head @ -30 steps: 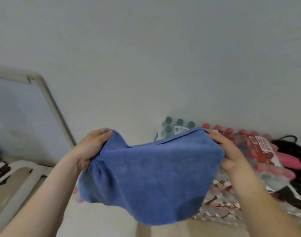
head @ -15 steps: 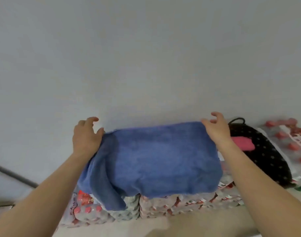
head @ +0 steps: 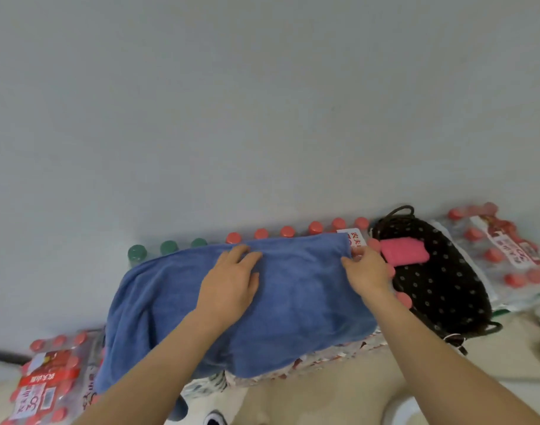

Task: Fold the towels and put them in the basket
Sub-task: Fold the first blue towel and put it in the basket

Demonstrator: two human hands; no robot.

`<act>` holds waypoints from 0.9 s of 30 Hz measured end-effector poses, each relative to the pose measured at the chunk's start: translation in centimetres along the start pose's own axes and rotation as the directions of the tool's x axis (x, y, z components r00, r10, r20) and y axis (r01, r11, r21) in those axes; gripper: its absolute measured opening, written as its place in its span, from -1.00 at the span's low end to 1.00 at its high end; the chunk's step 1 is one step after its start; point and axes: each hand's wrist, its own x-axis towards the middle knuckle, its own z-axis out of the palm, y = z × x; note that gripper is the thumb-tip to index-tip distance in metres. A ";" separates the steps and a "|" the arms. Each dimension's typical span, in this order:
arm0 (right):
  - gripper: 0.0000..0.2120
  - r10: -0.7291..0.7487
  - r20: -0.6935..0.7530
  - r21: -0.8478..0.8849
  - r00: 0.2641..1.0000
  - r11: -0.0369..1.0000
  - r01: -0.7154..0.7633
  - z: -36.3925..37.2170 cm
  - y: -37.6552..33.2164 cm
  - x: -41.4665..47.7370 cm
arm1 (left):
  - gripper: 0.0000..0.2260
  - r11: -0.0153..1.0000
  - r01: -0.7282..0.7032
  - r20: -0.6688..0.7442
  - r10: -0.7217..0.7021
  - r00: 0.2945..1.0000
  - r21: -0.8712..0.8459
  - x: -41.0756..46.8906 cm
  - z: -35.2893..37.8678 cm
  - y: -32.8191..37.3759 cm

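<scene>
We've got just one view: head cam, facing forward-down, close above blue towel (head: 293, 317), wall (head: 262, 102) filling upper half.

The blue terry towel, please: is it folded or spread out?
Spread out: the blue terry towel drapes across the wrapped bottle packs, left hand flat on it, right hand pinching its corner.

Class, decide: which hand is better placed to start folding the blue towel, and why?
Right. The right hand grips the blue towel at its right edge; the left hand lies flat mid-towel, probably better suited to holding it down.
</scene>
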 end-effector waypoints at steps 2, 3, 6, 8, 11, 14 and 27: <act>-0.84 0.045 0.021 0.036 0.999 0.998 -0.046 -0.3 -0.1 0.2 | -0.61 0.999 0.021 0.040 -0.020 0.999 -0.031 2.0 -0.1 0.3; -0.87 0.062 0.036 0.058 0.997 0.996 -0.064 -0.4 0.0 0.4 | -0.58 0.998 0.047 0.051 -0.045 0.998 -0.046 2.9 -0.1 0.4; -0.91 0.072 0.089 0.081 0.993 0.994 -0.079 -0.6 -0.2 1.0 | -0.59 0.990 0.137 0.106 -0.131 0.986 -0.046 4.6 0.1 0.0; -0.80 0.006 0.095 0.028 0.995 1.000 -0.009 -0.3 -0.4 1.7 | -0.65 0.978 0.200 0.138 -0.191 0.972 -0.052 5.3 0.4 -0.3; -0.73 -0.123 0.096 -0.059 0.988 0.990 0.129 0.3 -0.1 2.4 | -0.82 0.959 0.277 0.125 -0.268 0.955 -0.060 6.4 1.1 -0.2; -0.84 -0.232 0.067 -0.035 0.970 0.971 0.235 -0.3 0.7 3.8 | -0.90 0.942 0.334 0.065 -0.331 0.941 -0.043 6.9 1.3 0.6; -0.82 -0.286 0.121 -0.216 0.951 0.927 0.306 -4.0 4.4 12.7 | -0.95 0.961 0.272 -0.145 -0.277 0.950 -0.054 10.6 4.4 6.5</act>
